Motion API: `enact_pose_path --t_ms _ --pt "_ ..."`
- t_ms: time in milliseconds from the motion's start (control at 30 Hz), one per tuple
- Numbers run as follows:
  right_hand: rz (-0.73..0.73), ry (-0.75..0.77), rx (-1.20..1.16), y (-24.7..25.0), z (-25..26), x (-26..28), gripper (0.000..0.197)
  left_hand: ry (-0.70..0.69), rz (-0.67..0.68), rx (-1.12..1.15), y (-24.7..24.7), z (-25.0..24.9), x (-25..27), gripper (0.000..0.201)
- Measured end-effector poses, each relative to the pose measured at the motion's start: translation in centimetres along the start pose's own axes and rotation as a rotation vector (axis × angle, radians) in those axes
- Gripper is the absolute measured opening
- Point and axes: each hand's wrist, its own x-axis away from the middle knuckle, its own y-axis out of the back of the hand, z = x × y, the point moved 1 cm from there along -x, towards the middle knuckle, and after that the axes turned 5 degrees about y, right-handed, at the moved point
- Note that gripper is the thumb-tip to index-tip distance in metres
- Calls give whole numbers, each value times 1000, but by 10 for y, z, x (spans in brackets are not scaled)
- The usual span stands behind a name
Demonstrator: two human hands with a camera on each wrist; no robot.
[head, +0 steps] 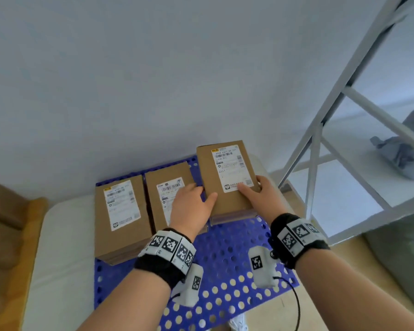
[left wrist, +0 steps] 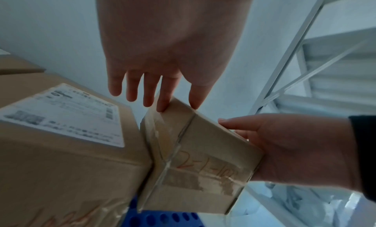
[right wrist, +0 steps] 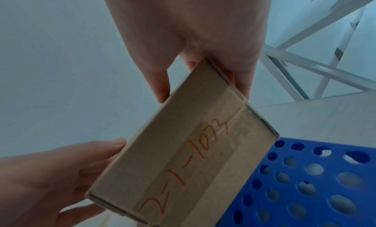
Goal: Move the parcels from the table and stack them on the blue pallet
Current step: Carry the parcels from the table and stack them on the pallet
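Note:
A blue perforated pallet (head: 229,254) lies on the floor by the wall. Two labelled cardboard parcels stand side by side on its far left part: the left parcel (head: 122,242) and the middle parcel (head: 170,170). A third parcel (head: 210,168), marked in red on its near end (right wrist: 183,158), is tilted at the pallet's far right. My left hand (head: 203,191) grips its left near corner, thumb on top. My right hand (head: 250,185) grips the right near corner in the same way. Whether the third parcel touches the pallet, I cannot tell.
A white metal shelf frame (head: 320,144) rises close to the right of the pallet, with a grey bag (head: 397,149) on its low shelf. A white mat (head: 62,247) lies under the pallet's left side, and a brown object (head: 5,223) sits further left.

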Motion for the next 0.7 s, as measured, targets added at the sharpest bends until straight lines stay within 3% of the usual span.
enact_pose_path --t_ms 100,267,533,700 --pt "65 -12 13 -10 -7 -20 62 79 43 -110 -8 8 -4 56" --pt "143 -34 32 -20 -20 -39 59 159 88 -79 -19 16 -6 57" --pt "233 -51 46 -26 -39 -53 61 207 -104 71 -15 22 -4 54" --pt "231 -20 9 -27 -32 -53 66 462 -234 29 2 52 0 65"
